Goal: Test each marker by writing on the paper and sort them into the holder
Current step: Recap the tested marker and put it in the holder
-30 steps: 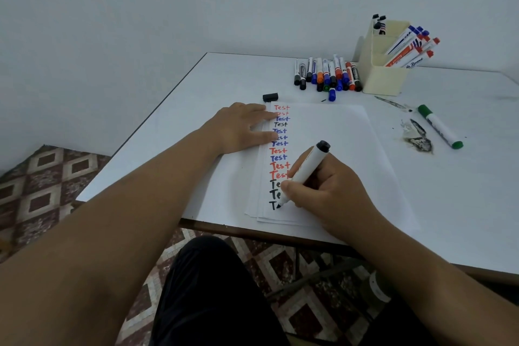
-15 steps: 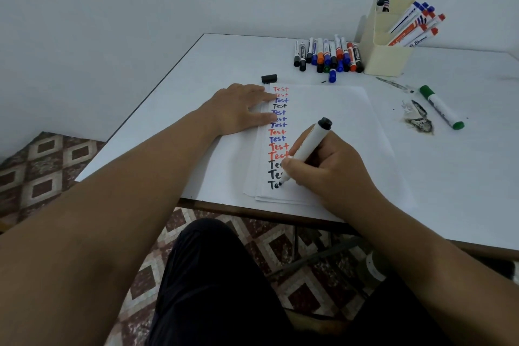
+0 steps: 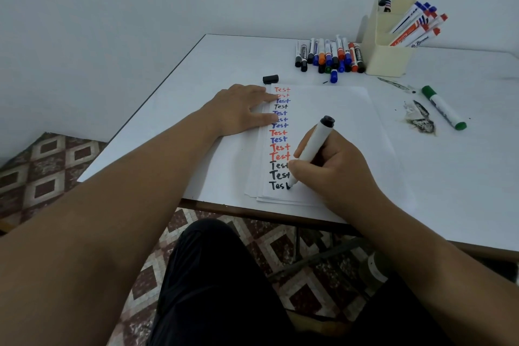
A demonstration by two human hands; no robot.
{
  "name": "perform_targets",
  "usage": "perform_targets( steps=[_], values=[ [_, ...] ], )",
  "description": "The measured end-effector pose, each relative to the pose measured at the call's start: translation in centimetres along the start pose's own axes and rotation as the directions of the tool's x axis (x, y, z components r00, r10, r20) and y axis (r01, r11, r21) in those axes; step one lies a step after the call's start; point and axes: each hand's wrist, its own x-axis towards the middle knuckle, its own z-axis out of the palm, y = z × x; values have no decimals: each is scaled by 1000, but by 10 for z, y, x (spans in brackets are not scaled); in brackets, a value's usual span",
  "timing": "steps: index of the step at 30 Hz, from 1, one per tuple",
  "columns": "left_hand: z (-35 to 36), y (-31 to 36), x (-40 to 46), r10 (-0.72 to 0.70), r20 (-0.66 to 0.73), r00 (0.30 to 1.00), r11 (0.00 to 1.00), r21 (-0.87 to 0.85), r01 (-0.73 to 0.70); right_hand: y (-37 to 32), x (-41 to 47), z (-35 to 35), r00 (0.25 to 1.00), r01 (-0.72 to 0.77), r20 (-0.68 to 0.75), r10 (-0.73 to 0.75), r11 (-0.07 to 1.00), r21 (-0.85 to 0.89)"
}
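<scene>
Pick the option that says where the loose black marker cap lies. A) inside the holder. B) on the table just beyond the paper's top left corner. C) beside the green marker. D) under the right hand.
B: the black cap lies on the table just past the paper's top left corner, apart from the holder.

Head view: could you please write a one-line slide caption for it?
Right hand writes "Test" with a black marker while the left hand steadies the paper.
</scene>
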Motion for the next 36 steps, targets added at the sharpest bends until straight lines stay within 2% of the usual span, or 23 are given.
perform_targets(
  steps=[9,11,13,16,22,28,31,36],
  values=[
    [0,-1,1,2,7,1000,1000,12,-2,-2,1,-1,1000,-5,-26,5,1000,-3],
    [0,-1,1,5,4,1000,1000,14,-5,-4,7,-5,996,-89,-17,92,984,154],
    [0,-2,2,10,8,1000,1000,20,-10,-6,20,-10,973,-226,33,229,910,349],
    [-2,-1,3,6,17,1000,1000,10,-6,-8,51,-22,936,-347,102,338,826,445],
    [-1,-1,5,-3,-4,1000,1000,14,3,1,125,-41,951,-265,76,301,659,704],
    [-1,-3,7,15,7,1000,999,41,-15,40,146,-46,908,-203,29,418,378,903],
    [-3,-1,13,-45,-66,997,998,-40,42,46,147,-48,914,-185,30,404,350,918],
    [-2,9,42,-192,-269,944,981,-58,183,49,151,-46,915,-191,17,403,395,899]
  ],
)
